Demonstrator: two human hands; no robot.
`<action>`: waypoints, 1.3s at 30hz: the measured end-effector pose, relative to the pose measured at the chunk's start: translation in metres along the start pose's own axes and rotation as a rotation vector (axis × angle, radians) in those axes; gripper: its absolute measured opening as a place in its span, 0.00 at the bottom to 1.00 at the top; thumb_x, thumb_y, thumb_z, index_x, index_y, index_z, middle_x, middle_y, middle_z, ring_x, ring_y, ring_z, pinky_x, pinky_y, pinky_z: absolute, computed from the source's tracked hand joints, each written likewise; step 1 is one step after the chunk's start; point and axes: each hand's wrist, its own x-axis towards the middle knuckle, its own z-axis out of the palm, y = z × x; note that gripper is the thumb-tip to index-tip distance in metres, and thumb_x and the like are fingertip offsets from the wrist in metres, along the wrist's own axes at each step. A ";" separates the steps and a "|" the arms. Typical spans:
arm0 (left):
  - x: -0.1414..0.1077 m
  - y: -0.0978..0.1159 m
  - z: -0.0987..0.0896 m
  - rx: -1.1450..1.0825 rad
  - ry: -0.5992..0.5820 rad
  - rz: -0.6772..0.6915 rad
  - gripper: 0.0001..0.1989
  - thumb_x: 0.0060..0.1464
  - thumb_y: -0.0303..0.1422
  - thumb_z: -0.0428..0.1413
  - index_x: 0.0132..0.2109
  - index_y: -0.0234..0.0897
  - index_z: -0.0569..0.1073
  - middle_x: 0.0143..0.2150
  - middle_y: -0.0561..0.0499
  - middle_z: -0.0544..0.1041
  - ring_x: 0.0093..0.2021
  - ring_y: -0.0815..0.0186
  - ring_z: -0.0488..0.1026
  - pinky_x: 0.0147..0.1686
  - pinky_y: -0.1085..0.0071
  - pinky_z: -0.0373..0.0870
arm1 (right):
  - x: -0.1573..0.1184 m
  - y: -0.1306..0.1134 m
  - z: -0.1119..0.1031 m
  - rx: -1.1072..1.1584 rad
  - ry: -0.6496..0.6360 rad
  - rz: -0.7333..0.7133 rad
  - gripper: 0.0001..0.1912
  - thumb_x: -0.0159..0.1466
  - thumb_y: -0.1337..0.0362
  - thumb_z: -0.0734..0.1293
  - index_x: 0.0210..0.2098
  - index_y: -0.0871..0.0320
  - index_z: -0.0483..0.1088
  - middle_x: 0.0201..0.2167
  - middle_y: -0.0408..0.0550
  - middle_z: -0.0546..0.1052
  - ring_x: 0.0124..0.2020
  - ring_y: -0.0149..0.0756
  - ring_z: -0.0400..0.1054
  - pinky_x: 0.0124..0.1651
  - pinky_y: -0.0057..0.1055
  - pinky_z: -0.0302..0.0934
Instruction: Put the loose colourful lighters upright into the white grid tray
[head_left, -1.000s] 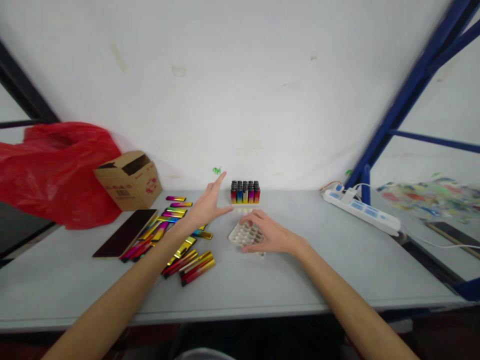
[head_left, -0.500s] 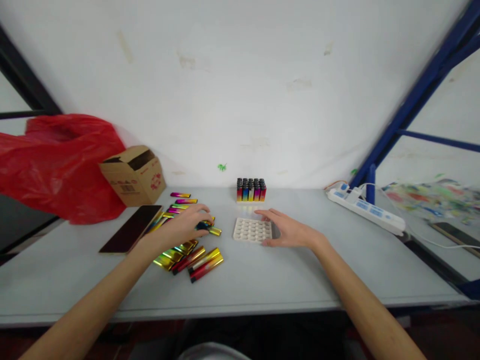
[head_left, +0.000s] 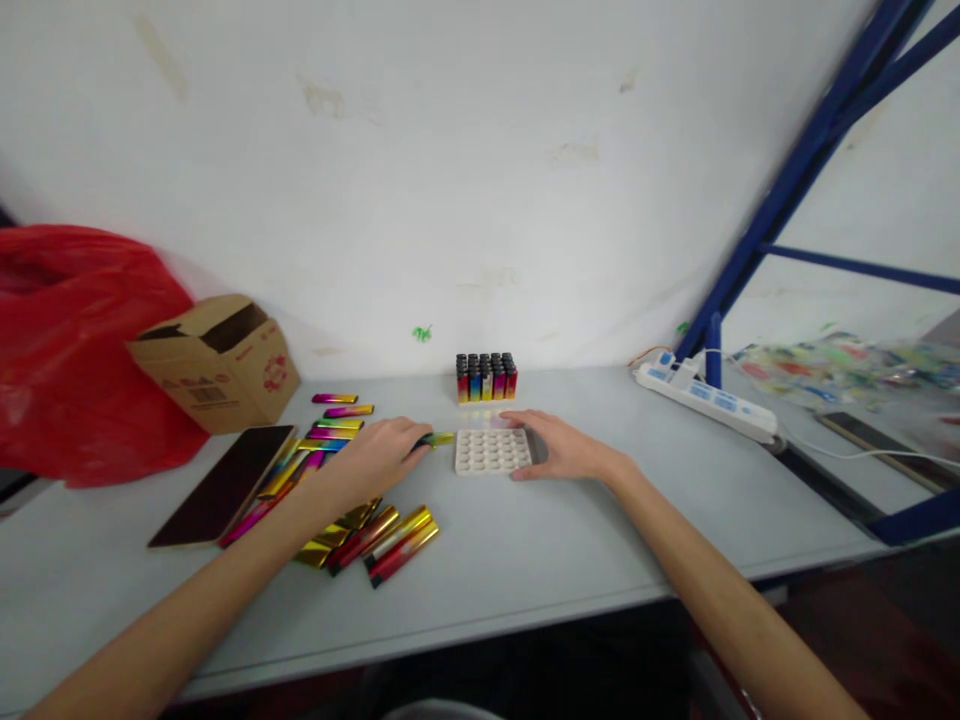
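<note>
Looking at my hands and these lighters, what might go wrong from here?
The lighter in your left hand might slip, since one end sticks out. The loose lighters lying nearby could get knocked askew. The white tray might shift if your right hand, at its end, nudges it.

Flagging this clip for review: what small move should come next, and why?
Probably bring the lighter in the left hand over the white tray and lower it in: its exposed end is near the tray's left edge, the tray looks unfilled, and the right hand is around the opposite end.
</note>
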 end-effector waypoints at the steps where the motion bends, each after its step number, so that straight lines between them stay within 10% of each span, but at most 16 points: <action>1: 0.002 -0.001 -0.005 -0.033 0.029 -0.031 0.17 0.65 0.41 0.50 0.50 0.38 0.79 0.44 0.40 0.82 0.44 0.53 0.78 0.49 0.59 0.72 | 0.000 0.000 0.000 0.001 0.005 0.002 0.47 0.57 0.52 0.78 0.69 0.56 0.58 0.60 0.59 0.73 0.61 0.53 0.67 0.65 0.51 0.59; 11: -0.001 0.012 -0.015 -0.765 0.192 -0.338 0.24 0.55 0.49 0.61 0.50 0.36 0.82 0.18 0.56 0.69 0.20 0.68 0.61 0.20 0.73 0.55 | 0.009 -0.001 0.010 0.012 0.045 0.023 0.48 0.54 0.51 0.80 0.69 0.54 0.60 0.61 0.58 0.73 0.62 0.53 0.67 0.66 0.51 0.58; 20: -0.004 0.026 -0.002 -1.457 0.226 -0.517 0.23 0.55 0.51 0.63 0.31 0.35 0.71 0.34 0.51 0.76 0.32 0.67 0.74 0.36 0.68 0.74 | 0.009 -0.001 0.013 0.034 0.047 0.033 0.48 0.55 0.51 0.80 0.69 0.54 0.60 0.62 0.57 0.73 0.62 0.53 0.66 0.66 0.51 0.59; 23: -0.006 0.032 -0.006 -1.635 0.084 -0.483 0.21 0.58 0.51 0.60 0.34 0.38 0.67 0.30 0.54 0.73 0.23 0.70 0.69 0.27 0.69 0.73 | 0.010 -0.002 0.014 0.029 0.054 0.029 0.48 0.54 0.51 0.80 0.68 0.53 0.60 0.62 0.57 0.72 0.61 0.54 0.67 0.65 0.52 0.59; 31: -0.005 0.036 -0.004 -1.703 -0.086 -0.552 0.24 0.60 0.54 0.55 0.31 0.39 0.61 0.19 0.63 0.50 0.15 0.77 0.44 0.15 0.81 0.42 | 0.013 -0.004 0.023 0.004 0.064 0.002 0.48 0.55 0.48 0.79 0.69 0.53 0.60 0.65 0.58 0.70 0.64 0.54 0.66 0.67 0.53 0.58; 39: -0.007 0.040 0.000 -1.284 0.143 -0.527 0.25 0.55 0.51 0.58 0.24 0.41 0.57 0.14 0.63 0.52 0.12 0.77 0.47 0.12 0.79 0.42 | 0.012 -0.003 0.020 -0.023 0.040 -0.017 0.44 0.58 0.48 0.77 0.67 0.58 0.63 0.63 0.62 0.71 0.63 0.55 0.67 0.67 0.54 0.60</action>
